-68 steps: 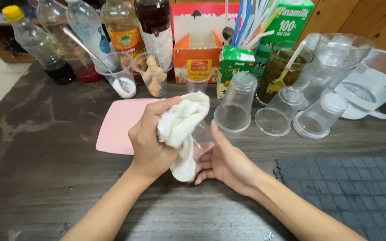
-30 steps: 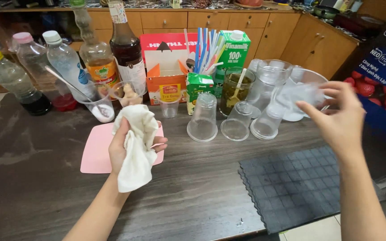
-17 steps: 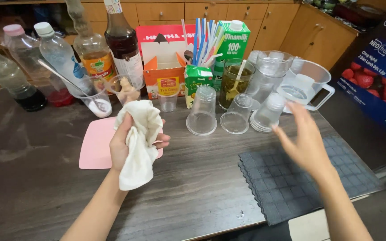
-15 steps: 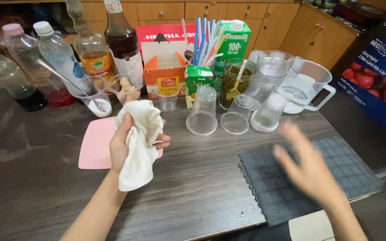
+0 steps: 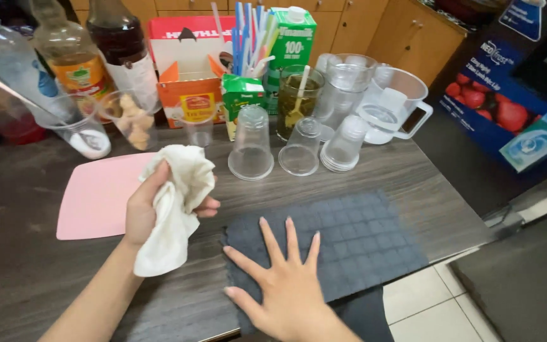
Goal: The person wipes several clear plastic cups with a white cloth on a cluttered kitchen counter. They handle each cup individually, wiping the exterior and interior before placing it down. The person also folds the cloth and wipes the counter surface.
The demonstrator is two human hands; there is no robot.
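Observation:
My left hand (image 5: pixel 144 209) is closed around a crumpled white cloth (image 5: pixel 175 209), held just above the dark wooden table (image 5: pixel 26 278) beside a pink cutting board (image 5: pixel 99 193). My right hand (image 5: pixel 283 282) lies flat with fingers spread on a dark grey rubber mat (image 5: pixel 356 237) near the table's front edge; it holds nothing.
Behind the mat, clear plastic cups (image 5: pixel 251 144) stand upside down, with a clear jug (image 5: pixel 390 104), a jar of green drink (image 5: pixel 295 101), cartons, straws, an orange box (image 5: pixel 188 69) and several bottles (image 5: pixel 68 54). The table ends at the right, over tiled floor (image 5: pixel 425 297).
My right hand came back from the cups at the far right and dropped flat onto the grey mat. My left hand still holds the cloth, a little lower.

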